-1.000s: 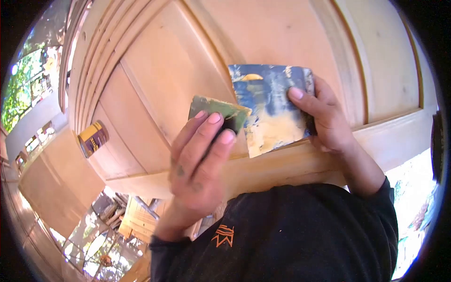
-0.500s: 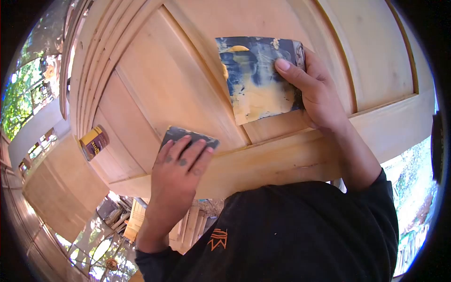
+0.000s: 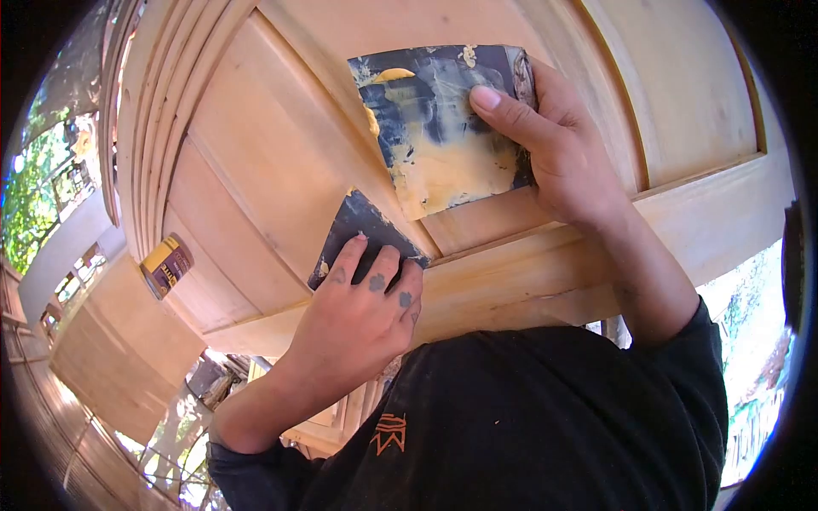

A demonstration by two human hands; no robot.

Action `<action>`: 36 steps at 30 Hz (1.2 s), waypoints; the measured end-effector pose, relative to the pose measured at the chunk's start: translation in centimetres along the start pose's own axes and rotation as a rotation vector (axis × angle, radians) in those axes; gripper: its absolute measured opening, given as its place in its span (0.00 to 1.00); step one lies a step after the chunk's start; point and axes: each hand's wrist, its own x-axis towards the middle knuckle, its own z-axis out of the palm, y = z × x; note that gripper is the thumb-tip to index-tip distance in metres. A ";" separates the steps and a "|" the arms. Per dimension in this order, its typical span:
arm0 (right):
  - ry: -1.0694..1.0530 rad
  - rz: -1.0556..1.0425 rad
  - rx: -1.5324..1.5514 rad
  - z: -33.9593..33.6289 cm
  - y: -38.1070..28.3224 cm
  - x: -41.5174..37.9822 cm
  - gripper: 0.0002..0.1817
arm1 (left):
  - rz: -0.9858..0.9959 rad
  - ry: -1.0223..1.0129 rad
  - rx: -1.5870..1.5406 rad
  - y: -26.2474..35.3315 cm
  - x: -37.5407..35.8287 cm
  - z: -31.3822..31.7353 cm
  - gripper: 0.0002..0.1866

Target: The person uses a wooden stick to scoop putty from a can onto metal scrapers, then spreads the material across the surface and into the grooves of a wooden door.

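My left hand (image 3: 362,302) grips a dark, flat, flexible-looking spreader (image 3: 354,223), its fingers spread over the face and the thumb hidden. Light putty-like smears mark the spreader's edges, and it is tilted close to the wooden panel (image 3: 264,145). Higher up and to the right, my right hand (image 3: 554,145) holds a larger dark square sheet (image 3: 434,128) by its right edge, with the thumb on top. Cream and yellow paste coats much of that sheet, with a thicker yellow dab near its upper left corner.
A brown and yellow can (image 3: 166,266) stands at the left on the wooden piece. Curved wooden mouldings (image 3: 162,111) run along its upper left, and a plain rail (image 3: 511,285) crosses nearest my body. Foliage and a brown board (image 3: 128,366) show at the left.
My left hand has shifted right and turned, so more of the spreader's face shows. My right hand and the sheet have moved slightly left and up.
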 end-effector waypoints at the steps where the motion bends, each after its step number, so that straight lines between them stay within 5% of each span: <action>1: 0.006 0.006 0.022 0.1 0.0 0.0 0.12 | 0.013 -0.019 0.002 -0.1 0.1 -0.2 0.13; 12: -0.024 0.002 0.072 0.1 0.2 0.2 0.10 | -0.032 -0.124 0.070 -0.3 -2.5 0.5 0.14; 18: -0.024 -0.010 0.064 0.3 0.3 0.1 0.10 | -0.041 0.033 -0.006 -0.7 -1.7 0.2 0.16; 21: -0.063 0.068 -0.031 -0.5 -0.1 0.0 0.18 | -0.005 -0.026 0.006 -0.9 -2.0 0.9 0.16; 30: 0.127 -0.061 0.043 -1.6 1.3 -1.3 0.19 | 0.044 -0.143 0.055 -3.1 -7.2 3.3 0.14; 32: 0.214 -0.069 0.016 -4.4 0.9 -3.2 0.19 | 0.065 -0.158 0.083 -3.2 -8.2 4.0 0.14; 36: 0.413 -0.164 0.092 0.4 0.2 -11.1 0.19 | 0.149 -0.116 0.084 -5.2 -11.6 6.4 0.14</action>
